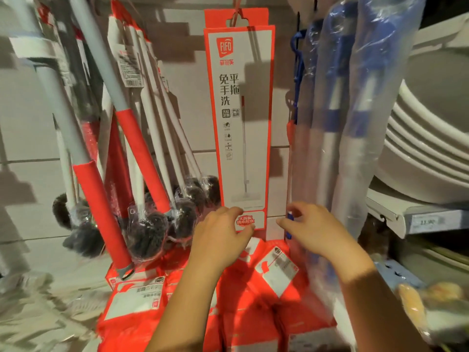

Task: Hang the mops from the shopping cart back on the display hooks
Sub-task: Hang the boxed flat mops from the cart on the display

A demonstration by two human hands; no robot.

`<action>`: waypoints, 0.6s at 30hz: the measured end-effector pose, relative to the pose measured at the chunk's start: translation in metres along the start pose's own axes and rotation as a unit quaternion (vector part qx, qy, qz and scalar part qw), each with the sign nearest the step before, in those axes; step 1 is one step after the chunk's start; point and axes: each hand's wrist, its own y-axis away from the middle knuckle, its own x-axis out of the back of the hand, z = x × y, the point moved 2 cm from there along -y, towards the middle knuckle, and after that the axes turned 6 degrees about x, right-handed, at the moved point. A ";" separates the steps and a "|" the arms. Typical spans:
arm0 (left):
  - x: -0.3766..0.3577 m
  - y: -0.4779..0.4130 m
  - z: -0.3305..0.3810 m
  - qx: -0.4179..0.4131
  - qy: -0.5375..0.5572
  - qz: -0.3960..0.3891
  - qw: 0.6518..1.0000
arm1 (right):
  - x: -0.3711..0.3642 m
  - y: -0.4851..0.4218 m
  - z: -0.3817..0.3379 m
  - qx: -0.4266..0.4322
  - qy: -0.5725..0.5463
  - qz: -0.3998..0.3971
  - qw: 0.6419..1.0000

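Observation:
A tall red and white boxed flat mop (241, 118) hangs from a display hook (237, 11) at the top middle, with a second box behind it. My left hand (223, 235) touches the box's bottom left corner with loosely curled fingers. My right hand (312, 229) hovers just right of the box's lower edge, fingers bent, holding nothing. Left of the box hang several mops with white poles and red grips (142, 138), their dark heads (152, 232) wrapped in plastic. To the right hang blue-handled mops in clear plastic sleeves (340, 110).
Red packaged goods (253, 295) are stacked below my hands. A stack of white basins (431, 138) sits on a shelf at the right, with a price tag strip (429, 221) on its edge. The tiled wall (22, 138) lies behind the display.

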 end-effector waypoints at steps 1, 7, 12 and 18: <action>0.003 0.004 -0.004 -0.011 -0.005 0.000 1.000 | -0.002 0.007 -0.004 -0.005 0.002 0.003 1.000; 0.029 0.043 -0.034 -0.057 0.005 -0.029 0.998 | -0.017 0.061 -0.046 -0.037 0.001 0.024 0.999; 0.037 0.084 -0.051 -0.105 0.031 -0.066 0.992 | -0.027 0.119 -0.073 -0.093 0.011 0.040 0.995; 0.038 0.130 -0.043 -0.171 0.057 -0.114 0.977 | -0.018 0.192 -0.081 -0.169 0.034 0.050 0.984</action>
